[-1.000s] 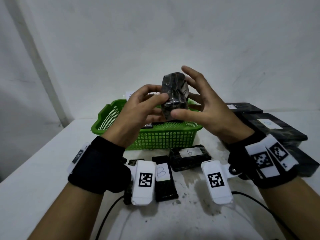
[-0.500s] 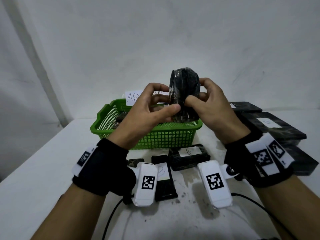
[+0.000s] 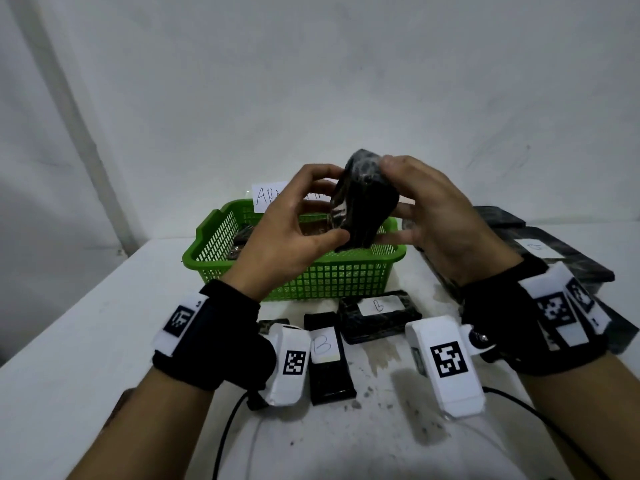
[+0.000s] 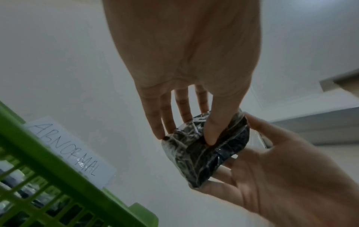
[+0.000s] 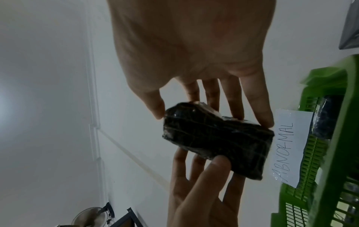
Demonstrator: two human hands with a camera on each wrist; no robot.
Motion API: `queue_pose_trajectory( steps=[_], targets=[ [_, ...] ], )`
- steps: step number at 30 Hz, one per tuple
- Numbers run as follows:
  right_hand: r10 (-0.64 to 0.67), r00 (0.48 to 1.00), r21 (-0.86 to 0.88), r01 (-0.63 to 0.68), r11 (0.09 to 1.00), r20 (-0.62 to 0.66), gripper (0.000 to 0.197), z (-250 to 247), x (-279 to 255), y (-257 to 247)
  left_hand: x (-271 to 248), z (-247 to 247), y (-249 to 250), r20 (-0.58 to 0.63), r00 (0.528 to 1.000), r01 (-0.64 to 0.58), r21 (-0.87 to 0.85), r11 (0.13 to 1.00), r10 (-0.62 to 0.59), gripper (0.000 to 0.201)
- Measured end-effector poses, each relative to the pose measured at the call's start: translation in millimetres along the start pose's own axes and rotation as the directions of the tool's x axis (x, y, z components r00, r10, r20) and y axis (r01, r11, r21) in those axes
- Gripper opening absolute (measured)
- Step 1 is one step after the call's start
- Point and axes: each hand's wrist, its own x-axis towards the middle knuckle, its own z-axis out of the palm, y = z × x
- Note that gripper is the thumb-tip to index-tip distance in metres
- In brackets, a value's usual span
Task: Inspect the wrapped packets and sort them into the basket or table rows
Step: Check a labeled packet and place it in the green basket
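A black packet wrapped in clear film (image 3: 363, 202) (image 4: 205, 152) (image 5: 215, 142) is held up in the air above the green basket (image 3: 332, 275). My left hand (image 3: 294, 223) pinches its lower left corner between thumb and fingers. My right hand (image 3: 429, 209) grips its top and right side, thumb on the upper end. The basket holds several dark packets and carries a paper label reading ABNORMAL (image 4: 71, 152) (image 5: 289, 147) at its back rim.
On the white table (image 3: 86, 358) in front of the basket lie black packets with B labels (image 3: 379, 315) (image 3: 329, 358). Larger black packets (image 3: 554, 258) are stacked at the right. Cables run along the near edge. A white wall stands behind.
The packet has been turned and tilted between my hands. My right hand has gone from spread fingers to gripping the packet's top; the left has shifted to the lower corner.
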Motion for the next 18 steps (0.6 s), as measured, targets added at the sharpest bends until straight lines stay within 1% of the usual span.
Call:
queue_pose_trajectory(
  steps=[2, 4, 7, 10, 12, 14, 15, 16, 18],
  targets=[
    [-0.007, 1.000, 0.007, 0.007, 1.000, 0.001, 0.011, 0.8, -0.6, 1.2, -0.6, 2.9, -3.1, 0.007, 0.999, -0.052, 0.078, 0.996, 0.052, 0.060],
    [-0.046, 0.999, 0.015, 0.046, 0.999, -0.001, 0.003, 1.9, -0.4, 1.6, -0.9, 6.6, -6.8, 0.013, 0.994, -0.111, 0.128, 0.986, 0.110, 0.056],
    [-0.161, 0.986, -0.025, 0.160, 0.987, -0.041, 0.011, 3.0, 0.9, 2.1, -0.4, 8.5, -8.7, 0.019, 0.986, -0.168, 0.113, 0.979, 0.167, 0.050],
    [-0.252, 0.965, -0.083, 0.246, 0.966, -0.074, 0.011, 5.3, 0.3, 2.2, -0.6, 7.4, -8.0, 0.012, 0.988, -0.156, 0.070, 0.985, 0.155, 0.044],
    [-0.278, 0.957, -0.103, 0.270, 0.957, -0.080, 0.014, 5.2, 1.1, 3.8, 0.3, 6.4, -8.5, -0.022, 0.995, -0.099, -0.003, 0.995, 0.099, 0.039],
    [-0.295, 0.955, -0.101, 0.290, 0.952, -0.038, 0.015, 3.8, 1.4, 4.9, 2.2, 4.1, -7.1, -0.072, 0.997, 0.031, -0.110, 0.993, -0.039, 0.038],
    [-0.302, 0.953, -0.098, 0.299, 0.949, -0.008, 0.015, 2.8, 1.1, 5.0, 3.2, 2.8, -5.5, -0.071, 0.989, 0.117, -0.179, 0.977, -0.131, 0.043],
    [-0.311, 0.950, -0.104, 0.311, 0.945, 0.020, 0.016, 2.1, 0.5, 4.7, 4.1, 1.7, -4.2, -0.045, 0.975, 0.201, -0.254, 0.946, -0.219, 0.049],
    [-0.336, 0.939, -0.126, 0.343, 0.931, 0.071, 0.020, 1.9, -0.3, 5.7, 4.9, -0.5, -0.7, 0.024, 0.943, 0.317, -0.380, 0.869, -0.333, 0.054]
  ],
)
